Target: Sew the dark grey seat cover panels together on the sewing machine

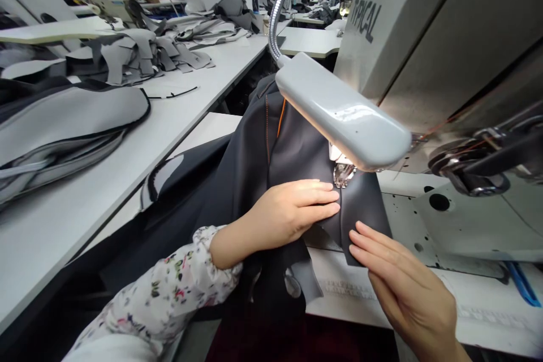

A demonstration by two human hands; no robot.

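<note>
A dark grey sheet of leather-like material [297,153] with orange stitching lies under the presser foot [343,174] of a sewing machine [394,22]. My left hand [292,209] rests flat on the material just left of a seam, fingertips close to the foot. On the other side of the seam, my right hand [399,271] touches the material's near right part with its fingers stretched out. Neither hand grips anything. The needle is hidden behind the lamp head [343,110]. The rest of the dark material drapes to the left and down toward my lap.
A white side table [169,116] at left bears cut grey pieces [131,56] and a stack of black-edged panels [85,119]. A bendy lamp neck [278,11] rises above the work. Blue tweezers-like tool [521,283] lies at right, near a printed ruler scale [348,288].
</note>
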